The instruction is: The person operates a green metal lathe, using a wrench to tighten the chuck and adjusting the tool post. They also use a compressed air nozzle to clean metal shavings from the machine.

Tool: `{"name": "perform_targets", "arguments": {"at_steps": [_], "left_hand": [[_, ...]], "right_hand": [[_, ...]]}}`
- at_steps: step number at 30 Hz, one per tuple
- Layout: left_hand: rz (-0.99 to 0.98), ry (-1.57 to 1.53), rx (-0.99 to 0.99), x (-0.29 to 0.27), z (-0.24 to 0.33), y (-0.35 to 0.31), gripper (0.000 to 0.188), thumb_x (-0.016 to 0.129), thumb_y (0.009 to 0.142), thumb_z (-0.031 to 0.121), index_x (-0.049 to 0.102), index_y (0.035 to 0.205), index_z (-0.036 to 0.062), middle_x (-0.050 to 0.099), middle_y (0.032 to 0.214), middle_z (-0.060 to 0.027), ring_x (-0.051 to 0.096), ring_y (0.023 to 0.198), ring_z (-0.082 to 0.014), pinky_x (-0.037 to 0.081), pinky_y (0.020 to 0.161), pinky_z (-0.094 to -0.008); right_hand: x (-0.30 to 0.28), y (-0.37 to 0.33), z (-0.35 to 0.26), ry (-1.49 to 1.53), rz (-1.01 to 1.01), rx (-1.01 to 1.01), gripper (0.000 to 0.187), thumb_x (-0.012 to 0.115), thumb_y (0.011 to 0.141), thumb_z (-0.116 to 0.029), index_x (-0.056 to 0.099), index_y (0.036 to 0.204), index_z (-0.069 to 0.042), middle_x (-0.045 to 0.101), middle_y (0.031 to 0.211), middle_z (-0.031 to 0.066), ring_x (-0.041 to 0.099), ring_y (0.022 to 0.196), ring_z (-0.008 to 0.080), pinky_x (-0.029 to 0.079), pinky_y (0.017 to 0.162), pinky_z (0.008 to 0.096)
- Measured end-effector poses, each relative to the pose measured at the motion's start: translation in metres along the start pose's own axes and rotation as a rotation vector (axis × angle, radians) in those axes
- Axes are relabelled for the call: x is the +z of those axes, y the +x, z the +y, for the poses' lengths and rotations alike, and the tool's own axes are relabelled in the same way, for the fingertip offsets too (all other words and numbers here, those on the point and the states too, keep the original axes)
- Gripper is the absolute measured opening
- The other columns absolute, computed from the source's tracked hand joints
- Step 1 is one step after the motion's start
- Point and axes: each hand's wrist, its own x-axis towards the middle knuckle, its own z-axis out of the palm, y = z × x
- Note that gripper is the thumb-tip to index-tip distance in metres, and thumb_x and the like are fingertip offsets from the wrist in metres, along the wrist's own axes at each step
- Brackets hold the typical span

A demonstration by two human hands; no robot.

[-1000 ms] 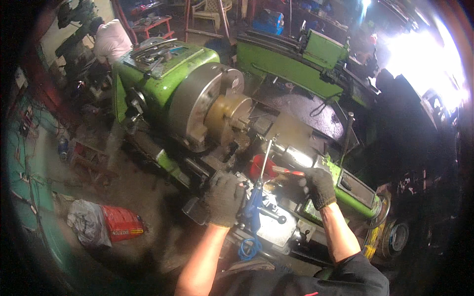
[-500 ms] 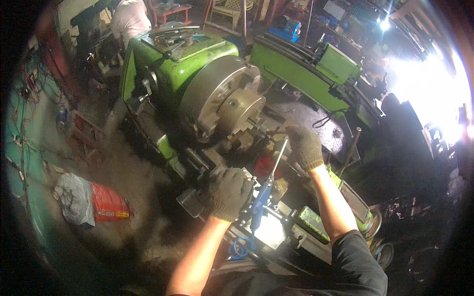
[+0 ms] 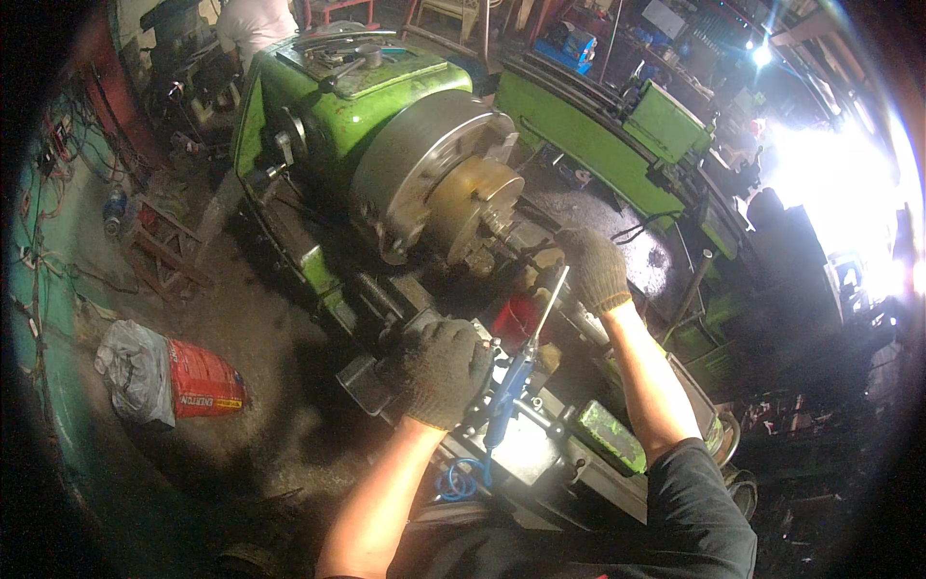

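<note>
A green lathe fills the middle of the view, its large grey chuck (image 3: 400, 183) gripping a tan round workpiece (image 3: 465, 200). My left hand (image 3: 446, 372), in a dark knit glove, is curled closed over part of the carriage (image 3: 529, 446); what lies under its fingers is hidden. My right hand (image 3: 593, 270), gloved too, is closed beside the dark shaft-like part in line with the workpiece; whatever it grips is too unclear to name. Between my hands a blue air blow gun (image 3: 508, 396) with a thin silver nozzle rests on the carriage, its coiled blue hose (image 3: 463, 480) hanging nearby.
A red container (image 3: 518, 317) sits behind the blow gun. On the left floor lies a red bag (image 3: 204, 379) with grey plastic around it. Tools lie on the green headstock (image 3: 386, 82). Another green machine (image 3: 588, 145) stands behind. A person in a light shirt (image 3: 256, 24) is at the far left.
The tan workpiece and the chuck look turned to a different angle. My head view has shifted slightly. Both hands stay in nearly the same places on the lathe.
</note>
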Motion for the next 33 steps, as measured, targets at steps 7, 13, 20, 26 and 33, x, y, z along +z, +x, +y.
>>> {"name": "perform_targets", "arguments": {"at_steps": [7,13,20,26,33], "left_hand": [[-0.043,-0.004,-0.029,-0.006,0.005,0.002,0.020,0.073,0.099,0.022,0.070,0.107,0.0047,0.071,0.114,-0.0189,0.066,0.114,-0.0422,0.051,0.104,-0.0563],[0.004,0.057,0.018,-0.002,0.000,0.000,0.022,0.073,0.099,0.026,0.069,0.104,0.0048,0.070,0.111,-0.0185,0.065,0.111,-0.0424,0.051,0.101,-0.0566],[0.019,-0.036,0.011,-0.003,0.004,0.001,0.024,0.072,0.099,0.028,0.067,0.101,0.0044,0.068,0.108,-0.0180,0.064,0.107,-0.0426,0.050,0.098,-0.0569],[-0.029,0.024,-0.026,-0.004,0.005,0.001,0.023,0.072,0.098,0.026,0.066,0.099,0.0037,0.067,0.107,-0.0185,0.064,0.105,-0.0429,0.049,0.094,-0.0577],[-0.002,-0.058,-0.018,0.006,0.000,0.001,0.020,0.071,0.097,0.022,0.068,0.102,0.0036,0.069,0.110,-0.0187,0.065,0.107,-0.0436,0.050,0.096,-0.0565]], "right_hand": [[0.005,-0.001,0.016,-0.019,0.069,-0.024,0.032,0.075,0.088,-0.017,0.084,0.119,-0.014,0.080,0.115,0.0198,0.077,0.107,0.0436,0.062,0.093,0.0522],[-0.006,0.000,0.010,-0.060,0.030,-0.030,0.032,0.063,0.098,-0.017,0.082,0.123,-0.009,0.080,0.113,0.0213,0.078,0.105,0.0428,0.063,0.091,0.0518],[0.008,-0.005,0.019,0.025,0.135,-0.133,0.030,0.065,0.096,-0.014,0.083,0.119,-0.010,0.080,0.110,0.0206,0.077,0.103,0.0427,0.063,0.090,0.0510],[0.013,0.001,0.012,0.033,0.047,-0.085,0.029,0.071,0.094,-0.014,0.084,0.119,-0.013,0.079,0.107,0.0213,0.077,0.103,0.0428,0.062,0.089,0.0535],[-0.050,-0.036,-0.004,0.158,0.168,0.166,0.028,0.074,0.096,-0.016,0.082,0.122,-0.009,0.080,0.112,0.0207,0.079,0.104,0.0407,0.063,0.089,0.0486]]}}
